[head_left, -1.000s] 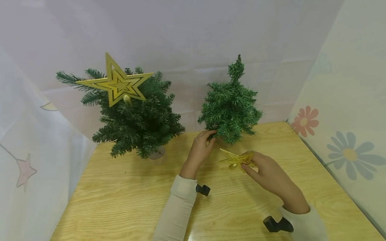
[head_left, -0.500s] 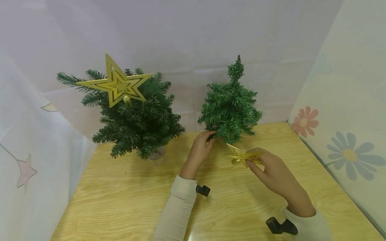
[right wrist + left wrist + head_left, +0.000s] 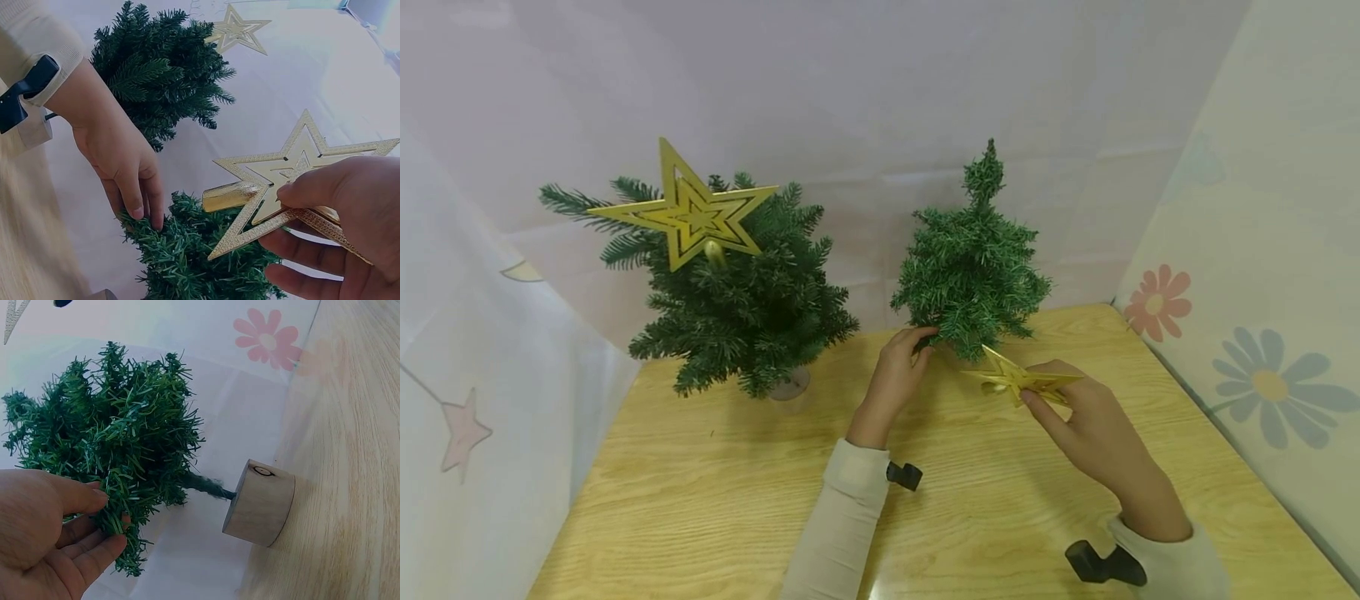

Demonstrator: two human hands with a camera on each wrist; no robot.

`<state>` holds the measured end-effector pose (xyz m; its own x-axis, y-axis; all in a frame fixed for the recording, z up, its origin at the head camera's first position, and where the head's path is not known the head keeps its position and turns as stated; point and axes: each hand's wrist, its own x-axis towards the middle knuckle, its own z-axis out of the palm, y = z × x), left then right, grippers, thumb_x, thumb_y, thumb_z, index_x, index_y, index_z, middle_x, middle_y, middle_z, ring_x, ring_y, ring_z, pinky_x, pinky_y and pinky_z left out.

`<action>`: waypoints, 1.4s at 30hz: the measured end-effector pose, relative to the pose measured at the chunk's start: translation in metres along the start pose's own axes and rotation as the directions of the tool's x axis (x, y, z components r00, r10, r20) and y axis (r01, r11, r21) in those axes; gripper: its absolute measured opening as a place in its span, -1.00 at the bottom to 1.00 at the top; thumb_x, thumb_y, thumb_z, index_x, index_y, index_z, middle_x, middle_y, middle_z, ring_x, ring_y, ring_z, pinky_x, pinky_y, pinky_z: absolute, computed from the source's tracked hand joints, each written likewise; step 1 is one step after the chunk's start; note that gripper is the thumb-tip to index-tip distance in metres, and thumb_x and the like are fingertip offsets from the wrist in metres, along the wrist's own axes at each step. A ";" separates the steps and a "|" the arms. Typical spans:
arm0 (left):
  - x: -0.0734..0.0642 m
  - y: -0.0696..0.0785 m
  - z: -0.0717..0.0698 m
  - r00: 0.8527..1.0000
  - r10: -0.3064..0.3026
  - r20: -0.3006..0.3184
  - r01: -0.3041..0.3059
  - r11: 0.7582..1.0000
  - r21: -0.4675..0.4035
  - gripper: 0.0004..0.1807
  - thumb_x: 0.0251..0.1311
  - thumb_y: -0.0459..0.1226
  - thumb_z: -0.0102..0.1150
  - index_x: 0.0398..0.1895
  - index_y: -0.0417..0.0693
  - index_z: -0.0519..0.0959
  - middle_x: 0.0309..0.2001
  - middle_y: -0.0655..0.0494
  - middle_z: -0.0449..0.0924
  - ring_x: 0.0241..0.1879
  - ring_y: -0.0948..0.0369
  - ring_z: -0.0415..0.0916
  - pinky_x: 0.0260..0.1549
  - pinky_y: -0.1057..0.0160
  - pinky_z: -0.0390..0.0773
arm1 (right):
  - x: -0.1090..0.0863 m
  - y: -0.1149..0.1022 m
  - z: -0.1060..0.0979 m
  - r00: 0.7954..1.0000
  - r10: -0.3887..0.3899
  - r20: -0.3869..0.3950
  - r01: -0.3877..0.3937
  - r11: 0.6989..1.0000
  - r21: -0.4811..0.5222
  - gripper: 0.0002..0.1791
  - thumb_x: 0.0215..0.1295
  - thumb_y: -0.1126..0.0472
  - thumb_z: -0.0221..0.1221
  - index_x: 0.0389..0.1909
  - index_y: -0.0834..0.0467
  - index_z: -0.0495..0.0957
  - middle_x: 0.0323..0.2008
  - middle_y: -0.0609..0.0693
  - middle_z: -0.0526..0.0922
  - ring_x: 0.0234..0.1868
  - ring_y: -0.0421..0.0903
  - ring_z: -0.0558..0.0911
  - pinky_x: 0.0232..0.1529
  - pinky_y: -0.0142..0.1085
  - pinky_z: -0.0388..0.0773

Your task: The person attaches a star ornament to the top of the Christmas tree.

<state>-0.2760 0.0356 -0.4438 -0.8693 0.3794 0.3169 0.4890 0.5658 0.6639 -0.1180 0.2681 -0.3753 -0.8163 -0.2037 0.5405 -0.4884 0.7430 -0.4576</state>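
Note:
My left hand (image 3: pixel 895 371) pinches a lower branch of the small green Christmas tree (image 3: pixel 973 267), its fingers partly among the needles. In the left wrist view, this tree's thin trunk rises from a round wooden base (image 3: pixel 259 503). A gold star tree topper (image 3: pixel 1018 379) is held by my right hand (image 3: pixel 1090 417), thumb on one face and fingers behind. It is tilted nearly flat in the head view, in front of the tree. The topper's hollow socket (image 3: pixel 228 197) points away from the right hand in the right wrist view. The tree's tip (image 3: pixel 991 150) is bare.
A fuller, darker Christmas tree (image 3: pixel 760 292) stands at the left with a gold star (image 3: pixel 700 218) at its top. Its round base (image 3: pixel 792 383) rests on the wooden table (image 3: pixel 700 483). Pale cloth backs the table, and a flower-printed panel (image 3: pixel 1270 383) borders its right side.
My right hand has moved rightward and slightly up, carrying the star topper and tilting it flatter. The left hand stays at the small tree's branch.

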 end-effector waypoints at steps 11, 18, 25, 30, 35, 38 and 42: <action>-0.002 0.000 -0.002 1.000 -0.006 0.003 0.006 1.000 -0.007 -0.60 0.47 -0.13 -0.02 0.32 0.11 0.44 0.28 0.10 0.40 0.17 0.12 0.44 0.04 0.14 0.55 | 0.002 -0.004 -0.004 0.999 -0.008 -0.035 0.008 1.000 0.007 -0.72 0.30 0.28 0.27 0.01 0.05 0.59 -0.12 -0.16 0.63 -0.13 -0.16 0.66 -0.19 -0.13 0.64; -0.002 -0.001 -0.003 1.000 -0.016 0.007 0.016 1.000 -0.015 -0.60 0.47 -0.12 -0.02 0.32 0.13 0.43 0.30 0.08 0.37 0.20 0.13 0.42 0.05 0.16 0.54 | 0.003 -0.004 -0.002 0.998 0.000 -0.067 0.000 1.000 0.003 -0.73 0.32 0.28 0.25 0.02 0.06 0.59 -0.07 -0.13 0.62 -0.13 -0.16 0.65 -0.21 -0.11 0.62; 0.000 -0.001 -0.001 1.000 -0.007 0.007 0.007 1.000 -0.003 -0.59 0.46 -0.12 0.00 0.32 0.11 0.44 0.30 0.06 0.38 0.20 0.11 0.41 0.03 0.15 0.55 | 0.003 -0.003 0.000 0.997 0.018 -0.076 -0.017 1.000 0.014 -0.74 0.34 0.25 0.23 0.03 0.08 0.60 -0.03 -0.10 0.62 -0.09 -0.12 0.66 -0.19 -0.09 0.61; 0.000 -0.001 0.002 0.999 -0.031 0.022 0.031 1.000 0.005 -0.59 0.45 -0.12 0.01 0.32 0.15 0.43 0.32 0.08 0.36 0.23 0.13 0.39 0.01 0.21 0.55 | 0.003 -0.004 0.001 0.995 0.038 -0.093 -0.036 0.999 0.031 -0.73 0.34 0.27 0.23 0.04 0.10 0.60 -0.01 -0.04 0.62 -0.05 -0.01 0.65 -0.13 0.00 0.59; -0.002 0.000 0.000 1.000 -0.029 0.011 0.029 1.000 -0.008 -0.59 0.45 -0.12 0.01 0.32 0.13 0.44 0.31 0.09 0.36 0.21 0.15 0.40 0.02 0.22 0.55 | 0.008 -0.003 0.000 0.993 0.041 -0.109 -0.037 0.998 0.041 -0.74 0.32 0.29 0.24 0.01 0.11 0.62 0.02 -0.01 0.61 -0.01 0.04 0.63 -0.08 0.05 0.56; -0.002 0.001 -0.001 1.000 -0.016 0.008 0.016 1.000 -0.021 -0.59 0.46 -0.11 -0.01 0.32 0.09 0.44 0.30 0.09 0.37 0.19 0.15 0.42 0.02 0.21 0.55 | 0.012 -0.002 -0.001 0.992 0.037 -0.120 -0.033 0.999 0.035 -0.76 0.32 0.29 0.25 -0.01 0.11 0.63 -0.01 0.00 0.63 -0.04 0.04 0.64 -0.10 0.04 0.57; -0.001 0.001 -0.001 1.000 -0.004 0.007 0.004 0.999 -0.032 -0.58 0.46 -0.11 0.00 0.32 0.05 0.45 0.30 0.07 0.38 0.19 0.14 0.42 0.02 0.20 0.55 | 0.019 -0.002 -0.002 0.992 0.028 -0.127 -0.024 0.999 0.029 -0.77 0.31 0.29 0.25 -0.02 0.13 0.62 -0.04 0.01 0.64 -0.06 0.05 0.64 -0.11 0.05 0.57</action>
<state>-0.2746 0.0351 -0.4422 -0.8705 0.3825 0.3097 0.4831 0.5437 0.6863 -0.1317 0.2641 -0.3630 -0.7838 -0.1007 0.6129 -0.4774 0.7288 -0.4908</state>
